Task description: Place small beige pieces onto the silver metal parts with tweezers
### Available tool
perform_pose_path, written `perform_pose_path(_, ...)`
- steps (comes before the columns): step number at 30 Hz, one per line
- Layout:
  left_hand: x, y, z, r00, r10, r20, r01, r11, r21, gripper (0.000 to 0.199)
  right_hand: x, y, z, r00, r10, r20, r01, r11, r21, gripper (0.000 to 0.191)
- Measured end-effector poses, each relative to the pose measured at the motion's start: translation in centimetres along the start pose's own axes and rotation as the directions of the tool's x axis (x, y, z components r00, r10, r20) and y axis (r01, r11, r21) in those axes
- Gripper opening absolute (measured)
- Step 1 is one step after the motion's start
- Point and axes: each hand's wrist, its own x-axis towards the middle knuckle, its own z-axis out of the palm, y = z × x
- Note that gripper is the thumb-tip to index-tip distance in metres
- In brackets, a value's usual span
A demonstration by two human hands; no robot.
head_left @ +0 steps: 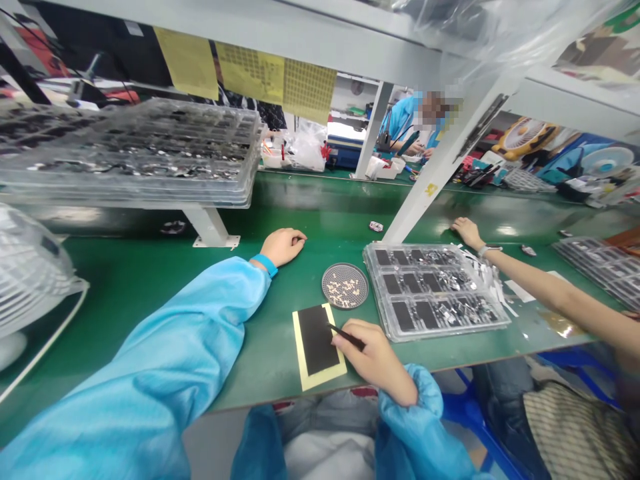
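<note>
My right hand (376,355) is closed around a pair of black tweezers (349,337). Their tip is over a black rectangular sheet (319,339) on pale yellow backing (311,383); I cannot tell whether it touches. Just beyond the sheet sits a round grey perforated dish (365,283) with many small beige pieces (345,291) in it. My left hand (283,247), with a blue band at the wrist, rests on the green table (270,307) left of the dish. Its fingers are loosely bent, and nothing shows in them.
A clear compartment tray (400,333) of dark and silvery parts lies right of the dish. Another person's arm (550,290) reaches in behind it. Stacked trays (240,193) stand on a raised shelf at left, above a white fan (30,280). A slanted post (425,187) rises behind.
</note>
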Motion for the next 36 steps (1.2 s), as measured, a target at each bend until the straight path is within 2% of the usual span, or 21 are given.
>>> perform_pose_path(12,0.12,-0.16,0.08,1.0,-0.004,0.002,0.004,1.0,0.006,0.023,-0.11,0.46,0.2,0.999,-0.024,-0.032,0.024,1.0,0.017,0.029)
perform_pose_path(36,0.12,-0.07,0.15,1.0,-0.009,-0.007,0.009,1.0,0.003,0.022,-0.12,0.15,0.04,1.0,-0.013,-0.01,0.013,1.0,0.011,0.033)
